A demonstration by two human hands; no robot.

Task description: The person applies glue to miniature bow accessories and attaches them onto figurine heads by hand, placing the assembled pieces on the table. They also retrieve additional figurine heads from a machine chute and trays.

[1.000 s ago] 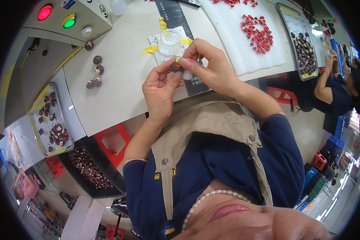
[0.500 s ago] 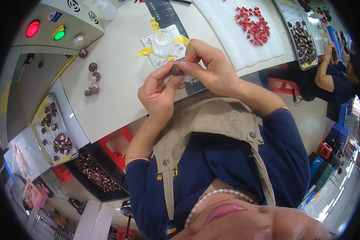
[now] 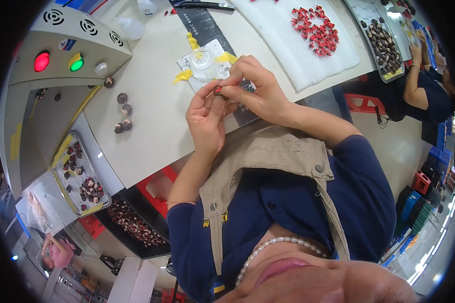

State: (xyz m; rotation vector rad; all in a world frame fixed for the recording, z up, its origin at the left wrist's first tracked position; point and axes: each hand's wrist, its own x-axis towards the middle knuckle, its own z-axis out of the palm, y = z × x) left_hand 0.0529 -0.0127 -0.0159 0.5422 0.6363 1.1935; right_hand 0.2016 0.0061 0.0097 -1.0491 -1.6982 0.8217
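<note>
Head view: ball (image 3: 218,91) held above bench's (image 3: 151,141) near part, just near of dish (image 3: 202,59); fingers hide most of it. L grip (image 3: 206,121) pinches it btw thumb & fingertips; R grip (image 3: 258,93) closed on it too, at its red bit (image 3: 218,89). Can't tell how firmly bit sits.

Risks (my guess): ball's small & round, so if L pinch eases while R presses, it could pop out & drop to bench or floor. Pressing too hard might crack ball or bend bit. R knuckles are near dish; a careless swing could knock it, tho yellow tape (image 3: 182,77) prob. keeps slab (image 3: 185,64) put. Loose balls (image 3: 122,98) at L could roll if bench gets bumped.

Materials: balls dark brown, matte, roundish, some w/ pale patches. Dish see-through, round; glass or plastic, can't tell. Slab flat, squarish, speckled grey-white. Strip (image 3: 199,21) by it dark, flat, pale print. Foam (image 3: 308,70) at R white, soft-looking, w/ heap of small knobbly red bits (image 3: 328,38). Far R tray (image 3: 360,10) & L tray (image 3: 89,168): shallow, metal-look, both w/ balls.
</note>
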